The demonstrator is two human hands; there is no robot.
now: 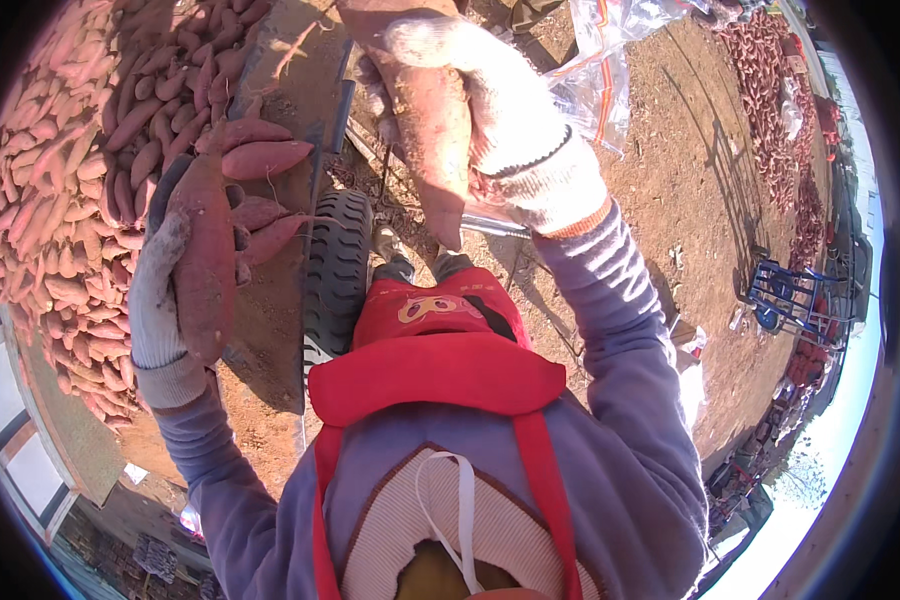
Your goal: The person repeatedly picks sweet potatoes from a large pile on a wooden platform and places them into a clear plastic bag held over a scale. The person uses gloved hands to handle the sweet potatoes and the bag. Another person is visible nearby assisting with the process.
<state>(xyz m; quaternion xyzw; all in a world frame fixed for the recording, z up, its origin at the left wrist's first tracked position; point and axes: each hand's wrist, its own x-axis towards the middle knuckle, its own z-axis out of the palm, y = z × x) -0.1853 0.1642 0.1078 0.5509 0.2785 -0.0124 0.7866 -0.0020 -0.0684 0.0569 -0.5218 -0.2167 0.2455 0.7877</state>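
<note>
My left hand, in a soiled white knit glove, grips a long reddish sweet potato from its left side. Just right of it, several smaller sweet potatoes with thin roots lie on the bed's edge. Held up in front of me is a large, soil-dusted sweet potato, its tapered end pointing toward me. My right hand, gloved in white, closes around that one, the thumb across its top. Bright sunlight washes out part of the right glove.
A big heap of sweet potatoes fills the left side. Beside my legs stands a black tyre under the vehicle bed. Clear plastic sheeting lies on the dirt ground. Farther right are a blue hand cart and another sweet potato pile.
</note>
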